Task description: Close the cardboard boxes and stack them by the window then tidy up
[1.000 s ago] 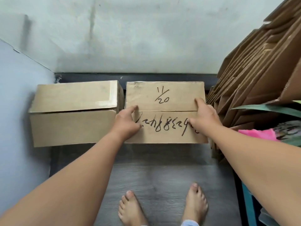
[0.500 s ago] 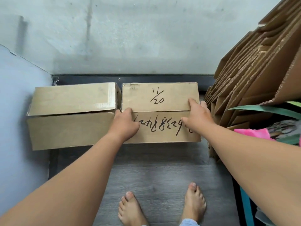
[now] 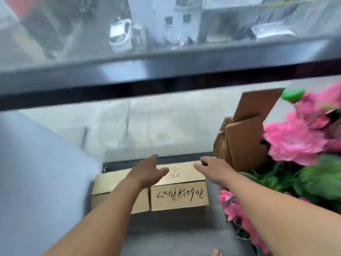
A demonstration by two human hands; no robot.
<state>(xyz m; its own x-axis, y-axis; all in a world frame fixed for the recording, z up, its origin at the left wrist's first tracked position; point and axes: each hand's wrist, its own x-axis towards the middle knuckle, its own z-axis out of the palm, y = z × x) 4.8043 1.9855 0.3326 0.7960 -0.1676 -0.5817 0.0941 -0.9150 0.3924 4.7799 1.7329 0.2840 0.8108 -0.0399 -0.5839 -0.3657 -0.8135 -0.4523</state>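
Two closed cardboard boxes sit side by side on the floor against the window. The right box (image 3: 180,195) bears black handwriting on its top and front. The left box (image 3: 108,183) is plain and partly hidden by my left forearm. My left hand (image 3: 147,171) hovers over the seam between the boxes with fingers spread, holding nothing. Above the right box's far corner, my right hand (image 3: 212,168) is also spread and lifted off the cardboard.
A stack of flattened cardboard (image 3: 245,137) leans at the right beside the boxes. Pink artificial flowers with green leaves (image 3: 299,145) crowd the right side. A grey panel (image 3: 36,172) stands on the left. The window frame (image 3: 166,76) crosses above. Dark floor (image 3: 175,231) lies in front.
Both hands have let go of the written box and lifted away from it. The view has risen and pulled back, now showing the window and street outside.
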